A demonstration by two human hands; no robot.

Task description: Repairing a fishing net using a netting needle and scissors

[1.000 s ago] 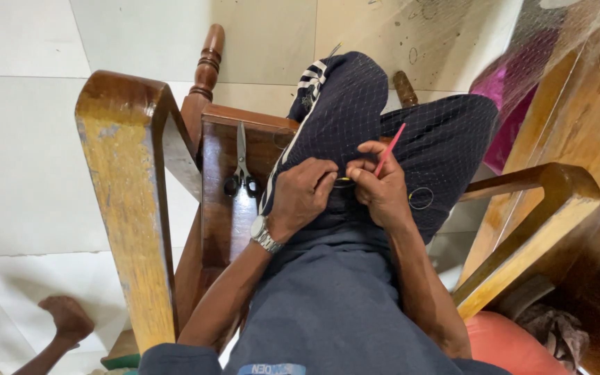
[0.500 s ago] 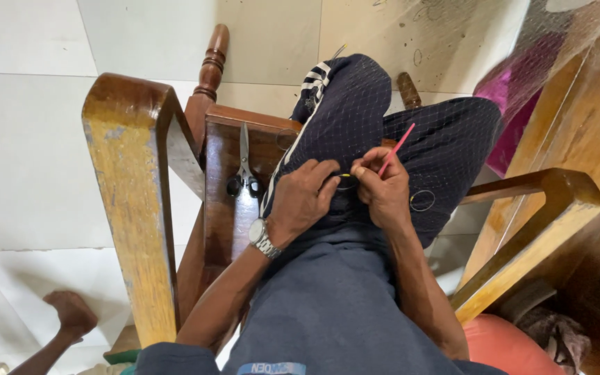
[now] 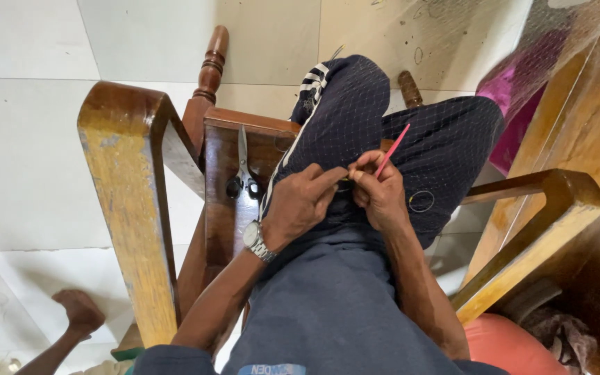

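Hands knotting net on lap

Head view: left hand (image 3: 298, 205), wristwatch (image 3: 255, 240) on wrist, grip pinching fine net (image 3: 446, 149) over dark trousers (image 3: 355, 104). Right hand (image 3: 378, 193) touching it, grip closed on red netting needle (image 3: 392, 150), tilted upward. Scissors (image 3: 243, 170) lying on wooden chair seat (image 3: 220, 208), just left.

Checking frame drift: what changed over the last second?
Almost nothing. Left hand and right hand stay pinched together on the fine net over the lap, the red needle still in the right fingers. Scissors lie unmoved on the chair seat.
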